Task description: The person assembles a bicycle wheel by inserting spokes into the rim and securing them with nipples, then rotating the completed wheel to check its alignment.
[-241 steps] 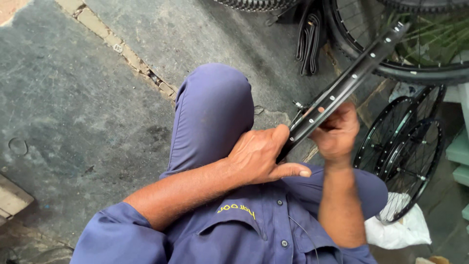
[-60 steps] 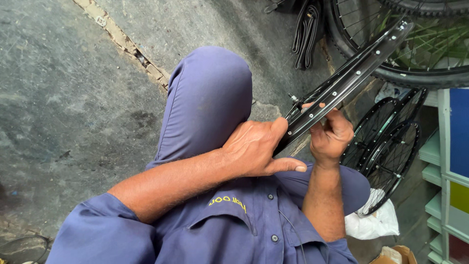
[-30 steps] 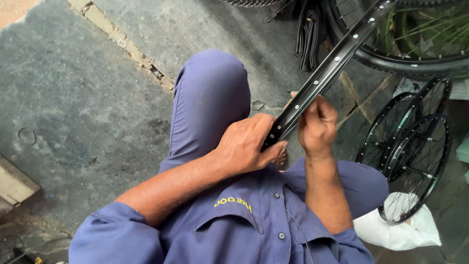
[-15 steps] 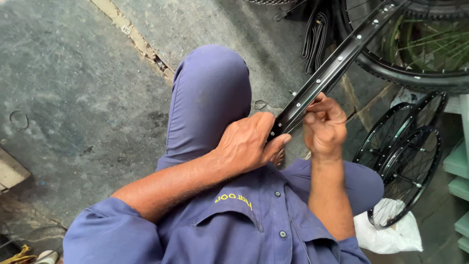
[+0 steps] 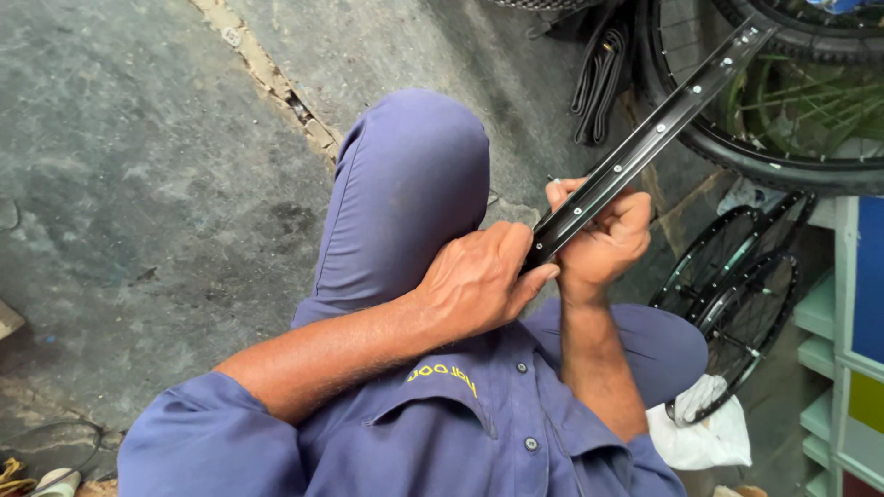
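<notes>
A black bicycle wheel rim (image 5: 656, 138) with a row of small spoke holes slants from my lap up to the upper right. My left hand (image 5: 479, 276) is closed around its lower end, thumb along the edge. My right hand (image 5: 603, 239) is closed on the rim just above, fingers curled under it; whether it also pinches a small part is hidden. I sit in blue trousers and a blue shirt, with my left knee (image 5: 414, 175) raised under the rim.
A bicycle wheel with tyre (image 5: 783, 138) leans at the upper right. Two bare black spoked wheels (image 5: 727, 294) stand beside my right thigh, over a white cloth (image 5: 704, 433). Black inner tubes (image 5: 599, 74) hang behind. A pale shelf unit (image 5: 843, 368) is at the right edge. Cracked concrete floor (image 5: 157, 202) lies to the left.
The rim has stayed in both hands, tilting slightly steeper then back. My right hand's fingers have shifted along the rim near its lower end; the camera view has swayed.
</notes>
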